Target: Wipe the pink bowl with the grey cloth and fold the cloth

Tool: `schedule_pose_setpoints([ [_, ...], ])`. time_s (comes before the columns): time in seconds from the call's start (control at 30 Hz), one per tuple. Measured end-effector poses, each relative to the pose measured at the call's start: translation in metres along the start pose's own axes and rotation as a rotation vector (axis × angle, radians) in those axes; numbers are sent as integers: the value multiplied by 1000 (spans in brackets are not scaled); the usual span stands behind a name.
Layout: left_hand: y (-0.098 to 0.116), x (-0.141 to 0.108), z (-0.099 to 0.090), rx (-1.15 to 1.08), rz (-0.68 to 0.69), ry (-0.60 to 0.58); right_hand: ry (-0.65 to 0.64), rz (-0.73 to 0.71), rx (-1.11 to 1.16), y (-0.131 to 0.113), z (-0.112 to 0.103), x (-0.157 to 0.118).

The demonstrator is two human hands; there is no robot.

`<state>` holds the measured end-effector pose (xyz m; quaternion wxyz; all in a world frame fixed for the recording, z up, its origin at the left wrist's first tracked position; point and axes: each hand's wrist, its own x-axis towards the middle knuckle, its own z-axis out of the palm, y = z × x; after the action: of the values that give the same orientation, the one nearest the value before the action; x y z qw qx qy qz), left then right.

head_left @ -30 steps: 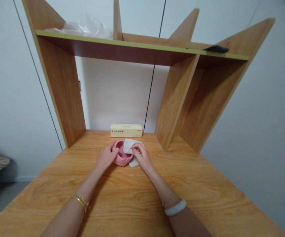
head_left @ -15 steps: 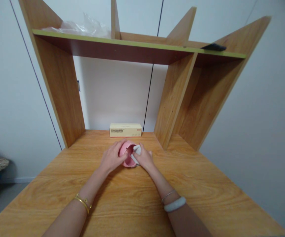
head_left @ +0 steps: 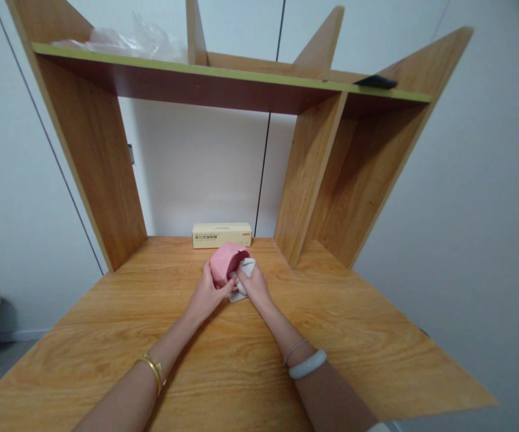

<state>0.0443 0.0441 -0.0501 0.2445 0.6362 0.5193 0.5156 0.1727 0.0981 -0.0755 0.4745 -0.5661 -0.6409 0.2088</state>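
Over the desk (head_left: 241, 366), in front of the box (head_left: 221, 236): a pink bowl (head_left: 224, 261), held tilted between both hands.
Mouth of the bowl: turned right, toward the cloth (head_left: 247, 267) and the right hand (head_left: 255, 289); no clear long axis.
Left hand (head_left: 206, 295): nearer the bowl's outer wall, gripping it from the left, thumb by the lower rim.
Right hand: nearer the opening, thumb and fingers bunched on the grey-white cloth at the rim.
Cloth: partly at the mouth, a loose corner hanging below.
Hidden: most of the bowl's inside, left fingertips behind the wall, right fingertips in the folds.
Hard to tell: whether the bowl touches the desk.
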Motion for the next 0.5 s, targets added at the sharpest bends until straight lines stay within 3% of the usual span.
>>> schedule_pose_setpoints([
  [0.13,5,2,-10,163,5,63,52,24,-181,-15,-8,-2],
  [0.33,11,-1,-15,348,-25,-3,41,-270,-348,-25,-31,1],
  [0.5,6,-1,-12,231,54,-27,-18,-63,-244,-9,-25,6],
])
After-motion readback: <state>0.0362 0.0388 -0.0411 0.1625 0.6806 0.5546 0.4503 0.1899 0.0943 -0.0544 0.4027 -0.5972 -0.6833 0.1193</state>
